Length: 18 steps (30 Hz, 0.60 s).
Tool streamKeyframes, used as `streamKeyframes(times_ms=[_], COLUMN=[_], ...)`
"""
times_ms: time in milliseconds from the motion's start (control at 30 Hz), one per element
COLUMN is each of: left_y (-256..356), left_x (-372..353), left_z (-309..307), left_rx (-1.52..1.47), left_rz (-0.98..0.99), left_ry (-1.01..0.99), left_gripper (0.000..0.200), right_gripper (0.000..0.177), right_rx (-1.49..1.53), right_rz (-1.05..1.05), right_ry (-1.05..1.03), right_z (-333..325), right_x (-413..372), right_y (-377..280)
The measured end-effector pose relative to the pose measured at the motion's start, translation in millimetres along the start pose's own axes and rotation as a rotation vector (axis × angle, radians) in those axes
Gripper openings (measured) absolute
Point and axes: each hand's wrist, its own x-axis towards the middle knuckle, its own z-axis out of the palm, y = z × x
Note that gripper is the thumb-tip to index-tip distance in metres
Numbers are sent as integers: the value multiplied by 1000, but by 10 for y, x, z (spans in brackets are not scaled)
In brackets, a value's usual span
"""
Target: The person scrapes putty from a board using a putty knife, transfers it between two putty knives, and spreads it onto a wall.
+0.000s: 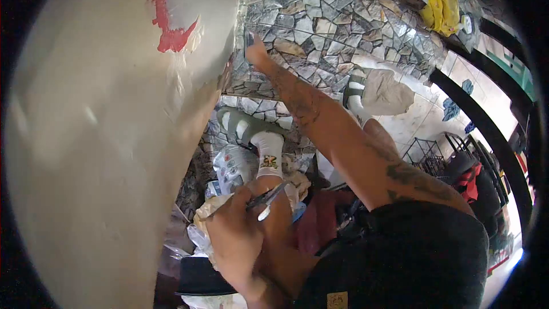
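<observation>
My left hand [233, 243] is low in the view, its fingers closed on a thin metal tool [266, 196] that resembles a putty knife. A small white blob [264, 213] shows by the blade. My right hand [257, 52], at the end of an outstretched tattooed arm, is closed around a small dark object beside the edge of the pale wall [114, 137]. Most of that object is hidden. Stone-patterned surface [320, 17] lies around and behind my right hand. A red patch [171, 34] marks the upper part of the wall.
Two feet in green sandals [246, 129] and white socks stand below. Plastic bags [234, 166] lie near one foot. A beige cloth [388, 92] is beside the other. Yellow fabric [440, 0] is at the upper right, above dark curved bars [486, 114] and a wire rack [423, 157].
</observation>
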Motion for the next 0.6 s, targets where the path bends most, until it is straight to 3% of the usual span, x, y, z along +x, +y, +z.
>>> streamKeyframes(times_ms=[33,100,300,433,600], left_y=[-20,-77,-134,-160,-176], left_x=[4,9,32,50,17], left_z=[-23,-68,-208,-224,-262], left_rx=[-2,-9,29,39,34], left_rz=[5,16,28,51,10], left_ry=[-1,-6,-15,-10,-31], left_gripper=[25,26,25,24,23], right_gripper=[58,62,64,60,65], right_rx=[25,-46,-177,-174,-137], right_rz=[-16,-245,-265,-134,-180], right_ry=[7,67,220,182,119], right_z=[57,199,520,604,554], right_x=[14,88,252,430,123], right_y=[34,147,340,415,201])
